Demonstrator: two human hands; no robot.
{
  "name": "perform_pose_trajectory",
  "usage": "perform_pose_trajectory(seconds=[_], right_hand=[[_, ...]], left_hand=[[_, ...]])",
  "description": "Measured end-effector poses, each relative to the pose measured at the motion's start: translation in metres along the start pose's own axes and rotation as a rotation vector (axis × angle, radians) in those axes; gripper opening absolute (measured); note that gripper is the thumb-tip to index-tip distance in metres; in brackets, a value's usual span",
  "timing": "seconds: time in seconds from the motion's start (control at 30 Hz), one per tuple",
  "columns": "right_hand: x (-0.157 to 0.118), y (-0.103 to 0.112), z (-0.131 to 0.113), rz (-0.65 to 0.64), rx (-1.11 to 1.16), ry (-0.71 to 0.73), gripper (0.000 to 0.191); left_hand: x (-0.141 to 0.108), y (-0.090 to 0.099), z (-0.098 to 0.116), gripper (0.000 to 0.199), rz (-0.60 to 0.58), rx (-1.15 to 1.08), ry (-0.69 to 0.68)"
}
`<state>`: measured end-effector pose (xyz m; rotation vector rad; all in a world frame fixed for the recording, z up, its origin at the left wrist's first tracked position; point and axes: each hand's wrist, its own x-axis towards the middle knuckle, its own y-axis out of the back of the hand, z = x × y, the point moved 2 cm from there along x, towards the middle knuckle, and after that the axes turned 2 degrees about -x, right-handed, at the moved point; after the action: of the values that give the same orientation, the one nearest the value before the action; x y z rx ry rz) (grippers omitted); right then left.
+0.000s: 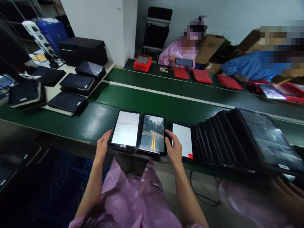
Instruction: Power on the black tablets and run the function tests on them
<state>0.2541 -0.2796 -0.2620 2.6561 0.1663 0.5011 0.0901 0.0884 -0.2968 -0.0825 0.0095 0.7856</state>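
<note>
Two black-framed tablets lie side by side at the front edge of the green bench. The left tablet (pixel 125 129) has a mostly white screen. On the right tablet (pixel 152 134) a forest road with yellow lines is displayed. My left hand (pixel 102 145) grips the left tablet's outer edge near its lower corner; its fingertips are partly hidden. My right hand (pixel 174 146) is beside the right tablet's outer edge, fingers apart and fingertips at the frame. Just right of that hand lies another lit tablet (pixel 182 139) with a white screen and a red corner mark.
A long row of leaning tablets (pixel 218 136) fills the bench's right side. Stacked tablets (pixel 77 81) stand at left. Across the bench (pixel 142 91), a person in pink (pixel 178 52) holds a tablet near red sleeves (pixel 201 76). Another person's blurred hand (pixel 287 190) is at lower right.
</note>
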Motion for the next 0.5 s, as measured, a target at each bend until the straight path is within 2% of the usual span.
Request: perform_pose_trajectory(seconds=[0.1, 0.2, 0.3, 0.5], right_hand=[[-0.043, 0.005, -0.017, -0.086, -0.111, 0.196, 0.033], [-0.071, 0.006, -0.023, -0.144, -0.191, 0.359, 0.043], [-0.08, 0.006, -0.024, -0.173, -0.259, 0.432, 0.051], [-0.078, 0.006, -0.026, -0.237, -0.307, 0.488, 0.056]], left_hand=[[-0.013, 0.007, -0.001, 0.052, -0.025, 0.024, -0.026], [-0.019, 0.013, -0.002, 0.057, -0.055, 0.038, -0.008], [-0.02, 0.016, -0.002, 0.063, -0.108, 0.058, 0.006], [-0.02, 0.017, -0.003, 0.07, -0.167, 0.088, -0.009]])
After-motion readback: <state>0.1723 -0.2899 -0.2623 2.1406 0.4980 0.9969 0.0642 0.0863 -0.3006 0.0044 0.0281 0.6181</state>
